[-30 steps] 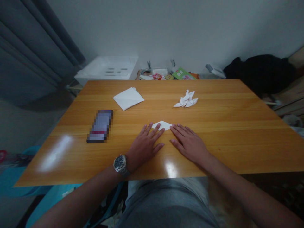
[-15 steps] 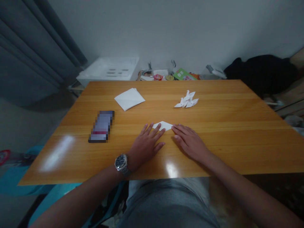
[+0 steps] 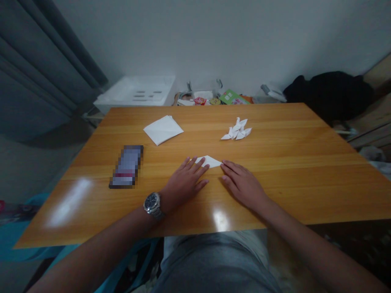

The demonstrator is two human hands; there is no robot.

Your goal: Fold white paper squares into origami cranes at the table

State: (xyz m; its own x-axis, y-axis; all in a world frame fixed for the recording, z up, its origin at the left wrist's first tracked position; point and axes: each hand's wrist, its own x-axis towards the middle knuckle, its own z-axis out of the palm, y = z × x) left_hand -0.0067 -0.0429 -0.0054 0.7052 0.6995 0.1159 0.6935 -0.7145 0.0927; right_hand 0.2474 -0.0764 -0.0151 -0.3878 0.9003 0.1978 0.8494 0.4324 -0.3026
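Observation:
A small folded piece of white paper lies flat on the wooden table, pointed at its right end. Over its left part rests my left hand, fingers spread and palm down; they hide that end. My right hand lies flat at the paper's right tip, its fingertips touching or very close to it. Farther back on the right sit white origami birds, bunched together. Behind and left of my left hand is a larger folded sheet of white paper.
A phone with a blurred-out screen lies on the left of the table. Beyond the far edge stand a white foam box, a green packet and other small items. A black cloth-like heap is at the back right.
My left hand has shifted slightly left over the folded paper. The whole view has moved a little; my right hand stays at the paper's right tip.

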